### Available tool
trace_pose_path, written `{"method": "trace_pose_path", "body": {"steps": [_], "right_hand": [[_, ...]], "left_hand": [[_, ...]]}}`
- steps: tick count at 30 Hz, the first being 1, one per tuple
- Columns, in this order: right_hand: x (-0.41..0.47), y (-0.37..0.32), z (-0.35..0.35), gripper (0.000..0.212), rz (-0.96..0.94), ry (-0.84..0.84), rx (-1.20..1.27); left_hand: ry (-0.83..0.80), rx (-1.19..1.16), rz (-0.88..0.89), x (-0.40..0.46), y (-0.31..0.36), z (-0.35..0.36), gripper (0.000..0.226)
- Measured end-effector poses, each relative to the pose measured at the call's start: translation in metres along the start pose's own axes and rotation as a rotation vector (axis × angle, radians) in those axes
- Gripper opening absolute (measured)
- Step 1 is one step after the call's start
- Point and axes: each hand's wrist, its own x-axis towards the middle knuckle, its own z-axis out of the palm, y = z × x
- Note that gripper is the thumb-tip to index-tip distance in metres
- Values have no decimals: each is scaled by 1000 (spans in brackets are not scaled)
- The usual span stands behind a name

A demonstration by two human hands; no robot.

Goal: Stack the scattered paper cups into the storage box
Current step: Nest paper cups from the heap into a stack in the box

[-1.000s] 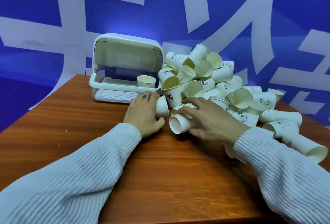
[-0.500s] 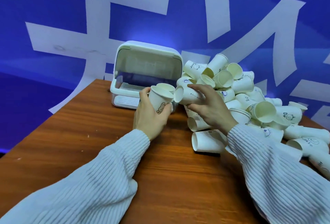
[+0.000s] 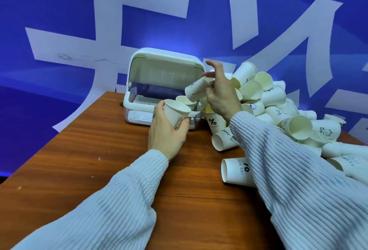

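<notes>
Behind everything hangs a blue backdrop with large white characters (image 3: 111,10). Your brown wood-grain worktop (image 3: 95,162) fills the near scene, and your two arms in pale ribbed knit sleeves (image 3: 298,180) reach across it from the near edge.

On the right, a big heap of scattered white paper cups (image 3: 278,108) spreads from the middle to the right edge, most lying on their sides; one tipped cup printed "NICE DAY" (image 3: 237,172) lies just beside your right sleeve. At the far middle sits the white plastic storage box with its lid swung up (image 3: 165,70), touching the heap's left side, with a cup (image 3: 186,101) standing in it.

Your left hand (image 3: 166,136) is raised in front of the box, its grip curled round an upright white cup with a small bear drawing (image 3: 176,115), mouth open upward.

Your right hand (image 3: 221,94) is lifted above the box's right corner, wrist bent, upper fingers spread; its grip pinches a tilted paper cup (image 3: 197,90) whose base points left and down toward the box. That cup hangs above the left hand's cup, apart from it.
</notes>
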Motion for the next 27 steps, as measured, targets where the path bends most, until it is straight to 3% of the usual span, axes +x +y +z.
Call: {"method": "trace_pose_path", "body": {"steps": [7,14,18,23,27], "right_hand": [[20,-5,23,74,-97,-105,-122],[30,0,35,78,-19,-416,-118],[25,2,45,68,-20,-589,-134],[21,3,34,62,-13,-395,-42],[17,6,16,55,-17,-353,-30]], "left_hand": [[-8,24,2,1,-1,-1,76],[-15,13,-2,5,-3,-1,76],[-27,17,6,6,-5,-2,76],[10,17,5,10,-2,-2,81],[45,1,95,31,16,0,82]]}}
